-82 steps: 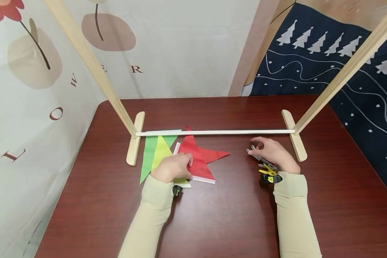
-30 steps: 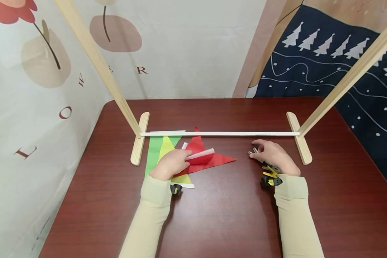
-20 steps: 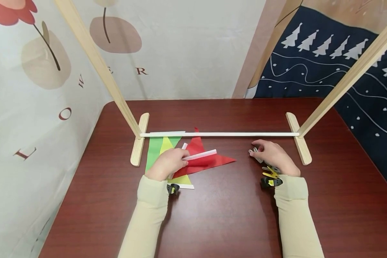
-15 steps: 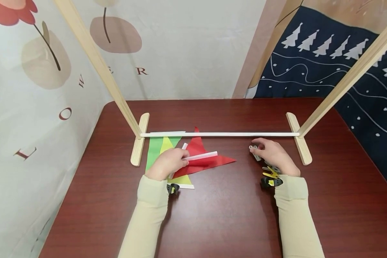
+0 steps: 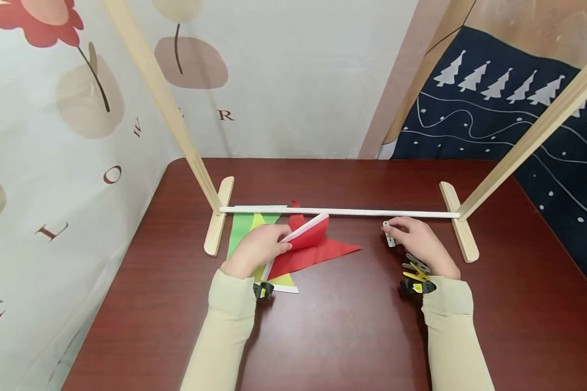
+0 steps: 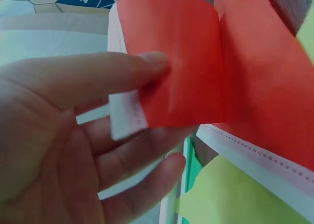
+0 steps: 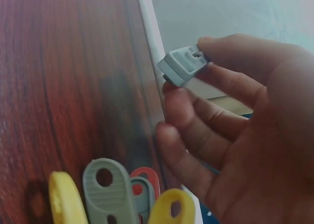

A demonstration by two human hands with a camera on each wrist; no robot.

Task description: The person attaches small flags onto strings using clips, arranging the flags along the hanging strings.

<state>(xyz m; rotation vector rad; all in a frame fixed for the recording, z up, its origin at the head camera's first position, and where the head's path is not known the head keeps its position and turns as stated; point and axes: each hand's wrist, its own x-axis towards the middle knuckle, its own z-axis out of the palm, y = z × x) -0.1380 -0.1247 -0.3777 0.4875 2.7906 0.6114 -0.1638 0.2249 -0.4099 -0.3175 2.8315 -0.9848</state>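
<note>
Pennant of red colour [image 5: 315, 233] is pinched in your left hand [image 5: 260, 251], a little left of the middle of the table [image 5: 323, 331]. Your thumb lies on the red face and fingers are behind it, so this grip is closed on the pennant beside its white edge band, while the remaining fingers are loosely bent. The band is lifted, and its free end points to the far right. Under it, a second red pennant [image 5: 318, 257] lies with the tip to the right. To the left, partly covered, are a yellow pennant [image 5: 284, 279] and a green pennant [image 5: 241, 229]. Your right hand [image 5: 422, 247], on the right side, has hold of a grey clip [image 7: 184, 65] between thumb and fingertips, with a gap only as wide as the clip. This clip appears on the near side of the white rod [image 5: 367, 212], which runs between the left wooden foot [image 5: 215, 234] and the right wooden foot [image 5: 466, 241]. Just beside your right wrist are more clips [image 7: 109, 192], yellow, grey and red; what supports them, I cannot tell.
</note>
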